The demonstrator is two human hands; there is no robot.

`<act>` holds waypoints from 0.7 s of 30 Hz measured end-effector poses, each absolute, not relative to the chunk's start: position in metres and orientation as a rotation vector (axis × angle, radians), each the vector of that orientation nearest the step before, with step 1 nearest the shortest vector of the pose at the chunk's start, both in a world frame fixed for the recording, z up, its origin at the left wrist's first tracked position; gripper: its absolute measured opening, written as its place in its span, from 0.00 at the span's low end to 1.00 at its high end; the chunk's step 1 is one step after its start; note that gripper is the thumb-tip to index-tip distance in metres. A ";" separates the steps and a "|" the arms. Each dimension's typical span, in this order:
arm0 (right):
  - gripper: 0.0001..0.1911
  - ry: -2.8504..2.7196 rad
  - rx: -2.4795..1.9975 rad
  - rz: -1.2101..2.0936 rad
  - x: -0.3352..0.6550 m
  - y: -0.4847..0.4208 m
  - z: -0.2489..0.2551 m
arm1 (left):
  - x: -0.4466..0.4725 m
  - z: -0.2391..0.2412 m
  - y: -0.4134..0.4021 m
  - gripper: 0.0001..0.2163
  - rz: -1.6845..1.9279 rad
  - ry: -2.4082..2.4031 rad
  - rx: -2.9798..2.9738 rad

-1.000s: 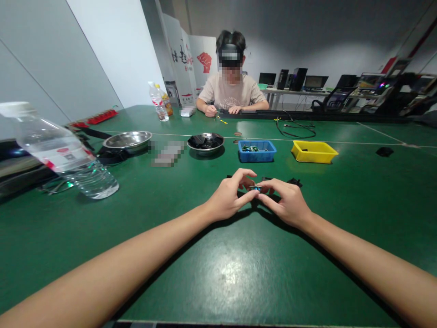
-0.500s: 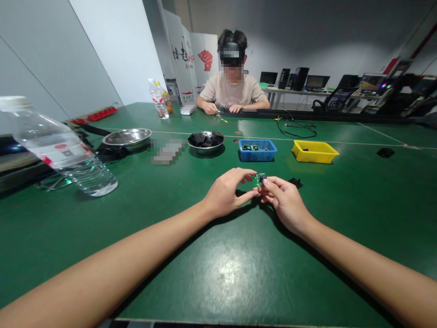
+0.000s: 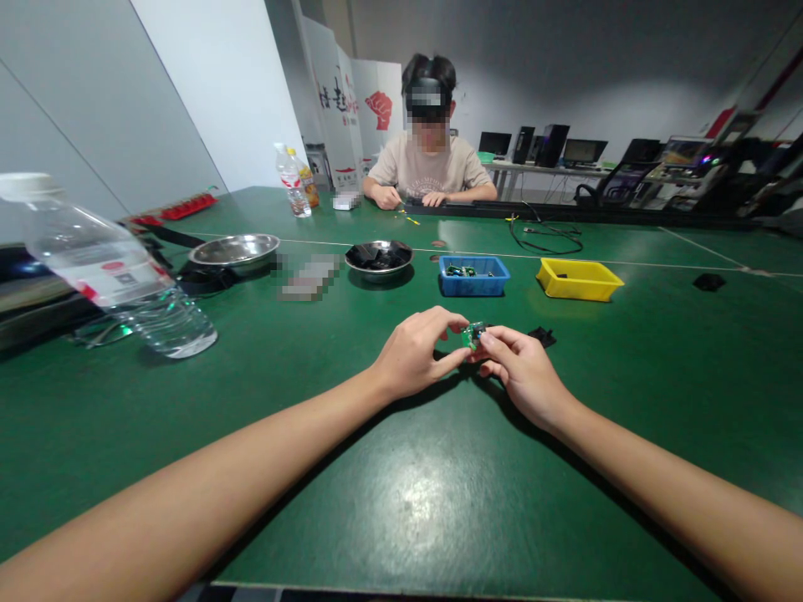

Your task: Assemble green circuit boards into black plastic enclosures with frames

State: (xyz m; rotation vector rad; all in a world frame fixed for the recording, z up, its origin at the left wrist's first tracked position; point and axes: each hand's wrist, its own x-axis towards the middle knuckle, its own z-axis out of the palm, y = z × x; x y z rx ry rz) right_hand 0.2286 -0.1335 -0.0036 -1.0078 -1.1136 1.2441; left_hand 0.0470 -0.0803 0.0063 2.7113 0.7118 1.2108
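the right hand [image 3: 525, 368] is pinching a green circuit board [image 3: 471, 336] while the left hand [image 3: 412, 355] is curving at its edge, grip unclear.

smooth green desk [image 3: 427, 502] with a glossy sheen, polished metal dish [image 3: 235, 250], shiny metal bowl [image 3: 380, 273], smooth plastic blue bin [image 3: 473, 287], smooth plastic yellow bin [image 3: 578, 285], clear glossy plastic bottle [image 3: 116, 272], matt cloth shirt [image 3: 430, 167]

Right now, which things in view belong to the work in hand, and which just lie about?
Belongs, probably:
green circuit board, in right hand
blue bin of green parts
bowl of black pieces

Lying about, apparently:
large water bottle
black cable
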 end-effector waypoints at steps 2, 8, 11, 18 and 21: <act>0.18 -1.147 -1.023 1.226 0.229 -0.133 -0.004 | 0.046 0.007 -0.080 0.10 1.210 0.692 2.745; 0.16 -1.339 -1.083 1.036 0.236 -0.133 -0.001 | 0.042 0.008 -0.076 0.11 1.246 0.668 2.778; 0.16 -1.406 -1.109 0.941 0.240 -0.132 0.000 | 0.041 0.007 -0.075 0.12 1.239 0.674 2.778; 0.15 -1.500 -1.126 0.906 0.241 -0.133 0.000 | 0.041 0.007 -0.074 0.12 1.239 0.667 2.780; 0.15 -1.500 -1.119 0.914 0.241 -0.133 -0.001 | 0.041 0.007 -0.075 0.12 1.236 0.657 2.784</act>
